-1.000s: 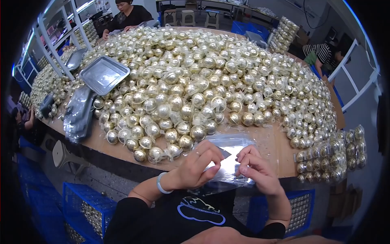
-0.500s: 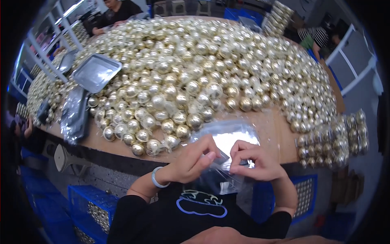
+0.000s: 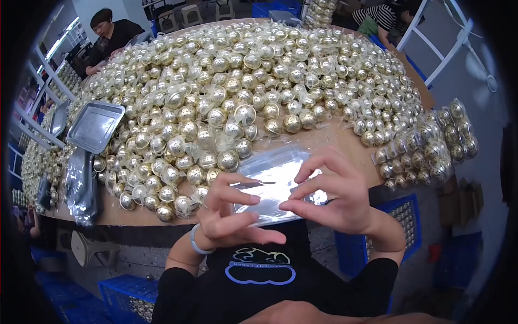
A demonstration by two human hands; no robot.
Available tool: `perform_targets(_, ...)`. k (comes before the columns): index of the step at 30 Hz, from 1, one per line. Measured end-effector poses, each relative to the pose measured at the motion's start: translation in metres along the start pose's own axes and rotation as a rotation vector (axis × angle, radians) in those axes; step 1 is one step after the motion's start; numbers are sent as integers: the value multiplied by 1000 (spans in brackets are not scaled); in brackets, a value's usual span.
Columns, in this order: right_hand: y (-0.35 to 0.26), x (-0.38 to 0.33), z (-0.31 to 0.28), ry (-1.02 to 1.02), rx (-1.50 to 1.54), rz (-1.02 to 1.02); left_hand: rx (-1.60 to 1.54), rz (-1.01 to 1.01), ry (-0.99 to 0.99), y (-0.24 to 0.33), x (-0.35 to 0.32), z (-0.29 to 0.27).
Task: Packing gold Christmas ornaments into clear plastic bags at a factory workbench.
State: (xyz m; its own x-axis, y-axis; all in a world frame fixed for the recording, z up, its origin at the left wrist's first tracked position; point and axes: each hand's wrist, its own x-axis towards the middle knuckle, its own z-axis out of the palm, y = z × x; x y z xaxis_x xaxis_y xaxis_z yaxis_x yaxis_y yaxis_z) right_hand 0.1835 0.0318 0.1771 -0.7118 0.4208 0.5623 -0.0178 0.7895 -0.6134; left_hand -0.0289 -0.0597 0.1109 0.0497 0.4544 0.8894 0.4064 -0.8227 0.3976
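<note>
Clear flat plastic bags (image 3: 270, 190) lie shiny at the near table edge, under and between my hands. My left hand (image 3: 226, 213), with a pale bangle at the wrist, hovers over their left side. Its fingers are curved and apart, and I see nothing held in them. My right hand (image 3: 337, 194) is over the right side, thumb and forefinger pinched together at what looks like the edge of a clear bag. Just beyond the bags begins a large heap of gold ball-shaped bells (image 3: 227, 160), many wrapped in thin clear film.
A metal tray (image 3: 97, 127) rests at the heap's left, above a dark plastic-wrapped bundle (image 3: 81, 186). Packed rows of gold balls (image 3: 410, 156) stand at the table's right corner. Blue crates (image 3: 404, 216) and a stool (image 3: 89, 248) are below. Two people (image 3: 110, 35) work across the table.
My hands have opened out from their close grip, the left spreading its fingers. The view has shifted, so the table sits further left. The bag hanging below the table edge no longer shows.
</note>
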Motion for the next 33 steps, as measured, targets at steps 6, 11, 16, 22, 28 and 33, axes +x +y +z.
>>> perform_targets(6, -16, 8, -2, -69, -558, -462, -54, -32, 1, 2, 5, -1)
perform_targets(11, -10, 14, -5, -226, -452, -443, -126, -4, -16, 8, 9, 7)
perform_targets(16, -12, 8, -1, -284, -436, -362, -103, 38, 4, 7, 0, 8)
perform_targets(22, -24, 13, -10, -402, 135, 181, -165, 218, 105, 11, -8, 20)
perform_targets(28, -14, -19, 0, -15, 115, 250, 152, 487, 169, 7, 2, 16)
perform_targets(33, -18, -34, 12, 118, 319, 364, 304, 696, 136, 1, 16, 10)
